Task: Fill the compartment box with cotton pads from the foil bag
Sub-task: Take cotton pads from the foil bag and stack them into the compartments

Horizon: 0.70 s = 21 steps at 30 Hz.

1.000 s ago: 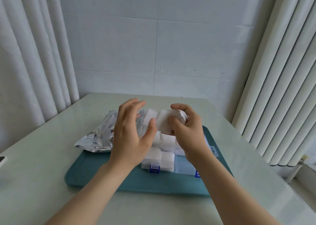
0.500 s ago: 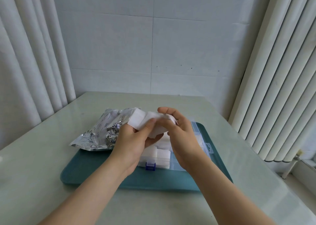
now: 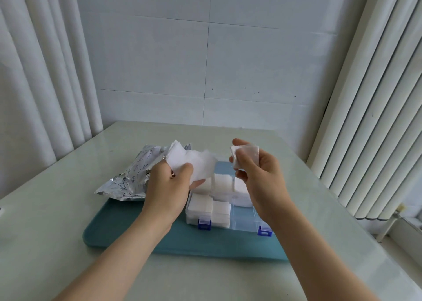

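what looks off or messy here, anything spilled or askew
Nothing has spilled. The wad of cotton pads in the left hand is splayed and fluffy-edged rather than a neat stack, and the crumpled foil bag lies partly on the tray, partly on the table. The right hand pinches another pad.

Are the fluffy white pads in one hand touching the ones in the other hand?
Apart. The head view shows a plain gap, with table behind it, between the pad bunch in the left hand and the thin pad in the right hand.
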### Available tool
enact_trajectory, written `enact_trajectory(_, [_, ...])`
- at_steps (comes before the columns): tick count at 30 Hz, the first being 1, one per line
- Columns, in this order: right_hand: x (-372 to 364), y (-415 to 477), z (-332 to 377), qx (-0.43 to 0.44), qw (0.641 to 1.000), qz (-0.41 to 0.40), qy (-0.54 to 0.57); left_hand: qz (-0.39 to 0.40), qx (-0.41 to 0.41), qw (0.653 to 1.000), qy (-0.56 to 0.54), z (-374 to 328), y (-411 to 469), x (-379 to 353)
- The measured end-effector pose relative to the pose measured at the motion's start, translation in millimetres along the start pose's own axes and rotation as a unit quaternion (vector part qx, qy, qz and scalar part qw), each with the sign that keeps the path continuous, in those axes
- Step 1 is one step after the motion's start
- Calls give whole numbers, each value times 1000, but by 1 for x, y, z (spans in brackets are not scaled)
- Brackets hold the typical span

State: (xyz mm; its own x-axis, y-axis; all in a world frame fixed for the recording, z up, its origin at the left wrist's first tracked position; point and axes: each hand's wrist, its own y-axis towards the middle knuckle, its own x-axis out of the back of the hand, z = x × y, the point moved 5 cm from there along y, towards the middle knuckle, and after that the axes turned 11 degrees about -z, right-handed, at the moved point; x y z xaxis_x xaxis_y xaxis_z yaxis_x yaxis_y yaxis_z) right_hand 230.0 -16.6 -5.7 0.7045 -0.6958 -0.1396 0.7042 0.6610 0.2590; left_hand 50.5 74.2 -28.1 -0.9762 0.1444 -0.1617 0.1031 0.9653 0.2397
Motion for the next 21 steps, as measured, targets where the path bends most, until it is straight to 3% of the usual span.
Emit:
enact_trajectory(8, [-9, -10, 10, 44, 995, 84, -14, 54, -19, 998, 20, -5, -4, -4])
enact_trajectory(16, [-16, -17, 13, 109, 984, 81, -117, 102, 130, 976, -143, -4, -17, -17])
enact_trajectory(21, [-18, -21, 17, 130, 979, 79, -138, 109, 155, 965, -182, -4, -18, -21])
